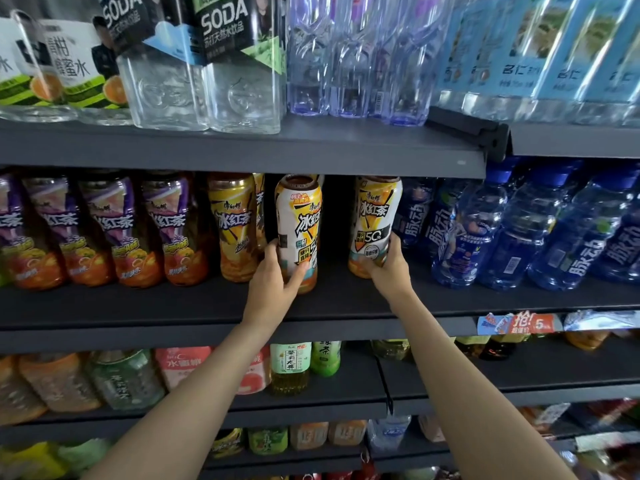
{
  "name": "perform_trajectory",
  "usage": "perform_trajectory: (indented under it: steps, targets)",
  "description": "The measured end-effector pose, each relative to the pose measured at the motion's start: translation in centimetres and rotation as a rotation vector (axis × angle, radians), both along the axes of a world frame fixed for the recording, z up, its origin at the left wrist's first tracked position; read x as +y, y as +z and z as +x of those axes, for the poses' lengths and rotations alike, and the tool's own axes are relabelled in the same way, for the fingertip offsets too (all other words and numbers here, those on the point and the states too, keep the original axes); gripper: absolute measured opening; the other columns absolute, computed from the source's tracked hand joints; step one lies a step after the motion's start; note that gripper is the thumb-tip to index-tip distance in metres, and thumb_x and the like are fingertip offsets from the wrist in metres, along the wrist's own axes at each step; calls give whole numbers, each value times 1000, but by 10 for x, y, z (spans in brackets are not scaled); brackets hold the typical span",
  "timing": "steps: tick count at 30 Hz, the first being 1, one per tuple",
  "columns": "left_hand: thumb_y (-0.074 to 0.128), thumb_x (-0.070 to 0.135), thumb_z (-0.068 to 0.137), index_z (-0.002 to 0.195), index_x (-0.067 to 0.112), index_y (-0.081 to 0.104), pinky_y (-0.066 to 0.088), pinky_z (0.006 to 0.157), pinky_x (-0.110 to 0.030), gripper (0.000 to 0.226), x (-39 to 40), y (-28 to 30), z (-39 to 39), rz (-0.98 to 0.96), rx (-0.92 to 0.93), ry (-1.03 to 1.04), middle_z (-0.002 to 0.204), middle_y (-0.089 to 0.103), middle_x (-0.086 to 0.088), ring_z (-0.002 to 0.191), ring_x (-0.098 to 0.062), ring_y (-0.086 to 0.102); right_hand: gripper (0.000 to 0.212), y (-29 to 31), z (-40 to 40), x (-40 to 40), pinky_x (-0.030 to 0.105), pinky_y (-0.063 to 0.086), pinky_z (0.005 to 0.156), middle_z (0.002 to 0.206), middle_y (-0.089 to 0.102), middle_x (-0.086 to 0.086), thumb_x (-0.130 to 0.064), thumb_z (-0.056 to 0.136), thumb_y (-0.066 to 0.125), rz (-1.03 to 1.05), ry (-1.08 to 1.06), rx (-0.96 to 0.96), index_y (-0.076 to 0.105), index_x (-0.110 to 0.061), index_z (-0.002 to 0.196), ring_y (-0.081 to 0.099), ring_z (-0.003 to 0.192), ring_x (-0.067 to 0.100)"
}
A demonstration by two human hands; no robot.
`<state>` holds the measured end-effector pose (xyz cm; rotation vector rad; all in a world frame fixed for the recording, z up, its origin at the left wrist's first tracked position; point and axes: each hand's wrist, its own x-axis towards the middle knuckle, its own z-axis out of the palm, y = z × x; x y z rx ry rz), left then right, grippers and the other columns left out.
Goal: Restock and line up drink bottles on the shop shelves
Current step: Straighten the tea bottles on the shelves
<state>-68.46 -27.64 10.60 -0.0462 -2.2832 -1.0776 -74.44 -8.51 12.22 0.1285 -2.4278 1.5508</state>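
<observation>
Left tea bottle (300, 233): white-and-yellow label, upright on the middle shelf (207, 306), set forward of its row. Left hand (277, 271) holds its lower half, thumb at the bottle's left edge, fingers curled across the front.

Right tea bottle (375, 223): same label type, marked 50%, upright to the right of the left tea bottle, a dark gap between the two. Right hand (388, 268) grips its lower right side and base, fingers wrapped around.

Yellow tea bottle (235, 226): just left of the left tea bottle, upright, further back.

Purple tea bottles (114, 230): row of four or more, left of the yellow tea bottle, same shelf.

Blue bottles (519, 230): cluster right of the right tea bottle, blue caps, leaning in the wide-angle view.

Soda bottles (207, 64): clear square bases, on the shelf above the left tea bottle, to the left.

Clear water bottles (353, 57): shelf above, over the two tea bottles.

Green tea bottles (291, 367): shelf below the left tea bottle.

Price tag (519, 323): on the middle shelf's front edge, lower right of the right tea bottle.
</observation>
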Motion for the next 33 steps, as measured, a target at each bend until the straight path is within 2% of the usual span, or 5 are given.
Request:
perform_trajectory:
  steps: [8,13,16,22,33]
  targets:
    - [59,32,88,130,3,36,47,84,-28,56,12,15,-14,1,-98,-101,127,58,-12,113,-27,58,60,-5,40,-38,25,40,96,129,45,12,-17,82,69,88,-113,425,40,-1,132,45,120,21]
    - [51,23,94,136,12,39,32,81,2,46,6,10,-16,130,-126,-160,127,54,2,118,-11,49,67,-4,32,-68,18,35,96,135,48,12,-21,86,64,99,147,219,30,-1,141,45,127,23]
    - [43,24,98,137,15,42,33,87,-6,40,7,12,-21,340,-128,-179,131,50,6,118,-4,44,75,-6,26,-66,11,33,88,135,50,5,-23,83,69,43,261,-21,26,-10,143,47,125,16]
    - [41,31,94,141,12,38,37,100,-25,51,18,13,-40,612,-104,-145,137,48,-3,125,-13,45,57,-12,20,-76,23,40,87,119,54,12,-15,78,72,80,117,91,43,-2,126,51,112,24]
    - [59,16,89,140,6,34,38,101,-31,58,37,22,-72,471,-137,155,134,51,-14,125,-27,47,62,-25,41,-74,39,44,92,130,45,13,-27,85,64,214,-203,209,36,-1,134,40,124,28]
